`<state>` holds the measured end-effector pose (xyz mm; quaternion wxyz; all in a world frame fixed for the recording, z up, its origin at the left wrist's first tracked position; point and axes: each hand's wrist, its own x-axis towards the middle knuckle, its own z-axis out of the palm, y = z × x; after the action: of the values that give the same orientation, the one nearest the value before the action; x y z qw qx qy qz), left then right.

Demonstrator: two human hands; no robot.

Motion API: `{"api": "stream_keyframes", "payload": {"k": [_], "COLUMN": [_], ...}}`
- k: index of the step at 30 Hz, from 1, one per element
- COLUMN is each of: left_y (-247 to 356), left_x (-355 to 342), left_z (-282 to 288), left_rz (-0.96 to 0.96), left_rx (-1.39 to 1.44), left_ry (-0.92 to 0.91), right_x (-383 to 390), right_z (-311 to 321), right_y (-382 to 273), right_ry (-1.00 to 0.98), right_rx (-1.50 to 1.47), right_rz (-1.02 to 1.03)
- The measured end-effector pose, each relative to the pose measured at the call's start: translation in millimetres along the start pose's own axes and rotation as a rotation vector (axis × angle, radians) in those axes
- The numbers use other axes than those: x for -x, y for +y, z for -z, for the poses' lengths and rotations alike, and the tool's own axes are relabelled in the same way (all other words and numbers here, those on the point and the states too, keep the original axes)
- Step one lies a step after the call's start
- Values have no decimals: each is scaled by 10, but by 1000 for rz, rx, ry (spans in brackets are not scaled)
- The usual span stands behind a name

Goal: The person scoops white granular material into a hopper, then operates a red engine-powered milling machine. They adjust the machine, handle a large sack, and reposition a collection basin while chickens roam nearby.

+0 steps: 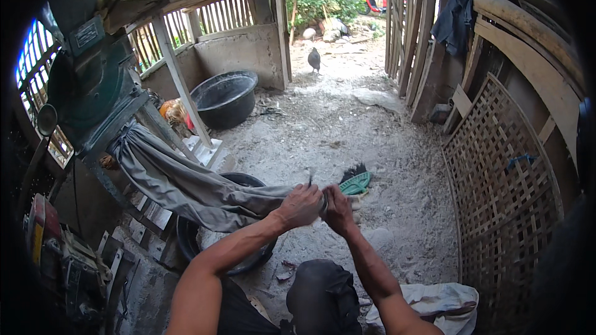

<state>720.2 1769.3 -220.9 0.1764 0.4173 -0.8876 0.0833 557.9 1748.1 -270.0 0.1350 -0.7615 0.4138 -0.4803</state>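
A long grey cloth sleeve point(205, 192) hangs from the green machine point(84, 96) at the left and stretches across to my hands. My left hand point(301, 205) is closed around its gathered far end. A thin dark strip point(310, 180) pokes up above those fingers; I cannot tell whether it is a cord or part of the cloth. Right beside it, my right hand point(337, 209) is closed in a pinch at the bunched tip, its fingers partly hiding what they grip. Below the sleeve stands a black tub point(186, 245), partly covered by the cloth and my left forearm.
Just beyond my right hand lies a green broom head point(356, 183) with dark bristles. A large black basin point(225, 99) stands farther back, by a wooden post. A woven bamboo panel point(506, 211) leans at the right, a white sack point(434, 304) lies near my leg, and a bird point(314, 59) stands in the doorway.
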Motion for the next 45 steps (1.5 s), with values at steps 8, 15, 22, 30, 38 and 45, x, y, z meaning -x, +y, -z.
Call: {"api": "stream_keyframes", "payload": {"k": [8, 15, 22, 30, 38, 45], "left_y": [-243, -50, 326, 267, 178, 78], "left_x": [-81, -405, -50, -60, 90, 240], "left_z": [472, 439, 219, 207, 267, 169], "left_rz": [-62, -13, 394, 374, -16, -124], "left_rx": [276, 181, 767, 716, 152, 184], "left_ry": [-582, -482, -154, -64, 36, 106], "right_x": [298, 254, 179, 94, 277, 174], "right_z": [55, 337, 745, 510, 21, 114], "right_y": [-213, -340, -287, -107, -65, -122], "right_ry": [58, -75, -11, -110, -5, -303], "right_rx": [-68, 32, 80, -299, -1006, -1012], "right_rz": [162, 333, 252, -80, -531, -577]}}
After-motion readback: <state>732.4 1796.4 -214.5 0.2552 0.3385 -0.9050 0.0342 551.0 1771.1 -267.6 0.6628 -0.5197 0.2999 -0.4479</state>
